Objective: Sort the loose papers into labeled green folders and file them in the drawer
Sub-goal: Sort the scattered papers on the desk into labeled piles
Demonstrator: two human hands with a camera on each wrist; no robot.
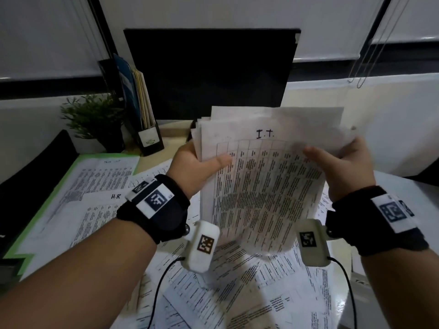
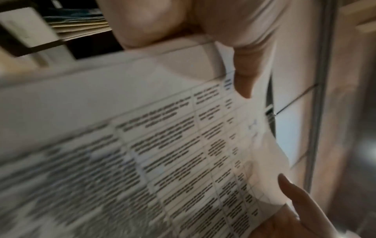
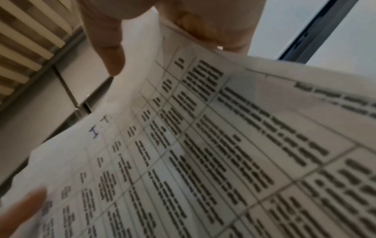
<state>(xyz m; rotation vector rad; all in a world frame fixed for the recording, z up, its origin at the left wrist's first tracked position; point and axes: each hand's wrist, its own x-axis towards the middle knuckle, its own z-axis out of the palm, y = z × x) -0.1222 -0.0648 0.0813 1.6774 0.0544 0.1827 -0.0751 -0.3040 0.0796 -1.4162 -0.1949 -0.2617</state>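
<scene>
Papers (image 1: 261,186) pinched in both my hands (image 1: 197,167), blocking the monitor (image 1: 209,72); plant (image 1: 92,117), maybe a green folder (image 1: 71,172) on the left counter.

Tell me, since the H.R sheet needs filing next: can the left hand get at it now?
Probably not yet: the left hand grips the I.T. stack. The H.R sheet lies uncovered just beside it.
</scene>
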